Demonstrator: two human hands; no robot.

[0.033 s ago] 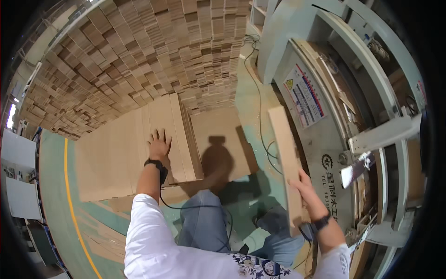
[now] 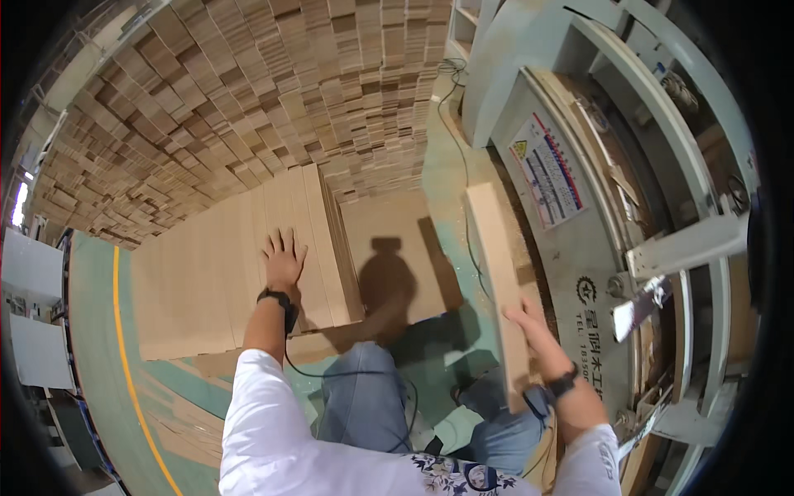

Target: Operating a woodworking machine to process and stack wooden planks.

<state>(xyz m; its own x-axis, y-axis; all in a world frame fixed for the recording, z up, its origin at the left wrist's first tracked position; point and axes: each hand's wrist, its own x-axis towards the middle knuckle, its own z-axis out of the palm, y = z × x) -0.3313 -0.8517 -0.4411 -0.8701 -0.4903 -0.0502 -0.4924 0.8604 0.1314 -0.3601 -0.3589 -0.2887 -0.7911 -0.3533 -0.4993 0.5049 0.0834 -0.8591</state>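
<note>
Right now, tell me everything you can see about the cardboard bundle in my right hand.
The cardboard bundle is a narrow stack of plain brown corrugated sheets, seen edge-on and standing nearly upright, leaning slightly. The right hand grips its lower end from the machine side. It sits between the grey-green machine and the flat sheet on the floor, above the person's knee. Nothing else visibly touches it.

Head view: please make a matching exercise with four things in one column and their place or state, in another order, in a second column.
Things:
1. left hand
2. right hand
3. yellow line
4. warning label

Places or states:
A. on the grey machine
B. flat on the cardboard stack
C. on the green floor, at the left
D. holding an upright bundle of cardboard sheets

Pairs: 1-B, 2-D, 3-C, 4-A
</note>
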